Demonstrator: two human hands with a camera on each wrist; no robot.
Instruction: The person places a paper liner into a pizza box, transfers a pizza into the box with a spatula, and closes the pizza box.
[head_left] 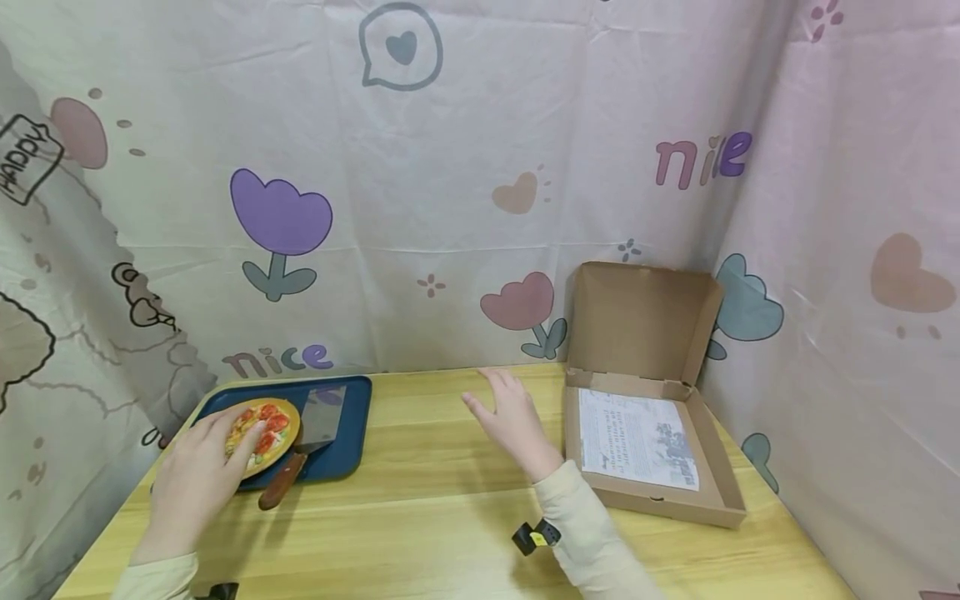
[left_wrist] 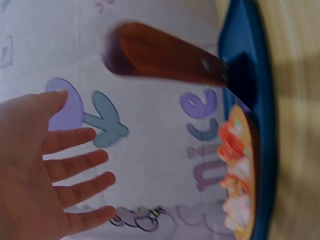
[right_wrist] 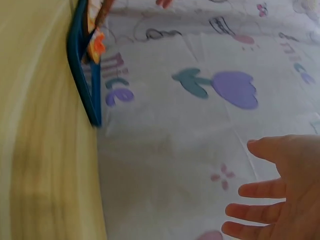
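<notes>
My left hand (head_left: 197, 471) hovers over the left part of a small round pizza (head_left: 274, 425) and hides some of it, its fingers spread and holding nothing. In the left wrist view the pizza (left_wrist: 236, 185) stands apart from the fingertips (left_wrist: 102, 156). The pizza lies on a blue tray (head_left: 351, 454). Beside it, a pizza server (head_left: 324, 414) rests on the tray, with its wooden handle (left_wrist: 165, 56) sticking out past the near rim. My right hand (head_left: 513, 421) is held above the middle of the table, fingers spread and nothing in them, left of an open cardboard pizza box (head_left: 637, 497).
The box stands at the right with its lid (head_left: 641, 321) raised against the curtain (head_left: 450, 150). A printed paper sheet (head_left: 633, 437) lies inside it. The light wood table (head_left: 420, 533) meets the patterned curtain at the back and sides.
</notes>
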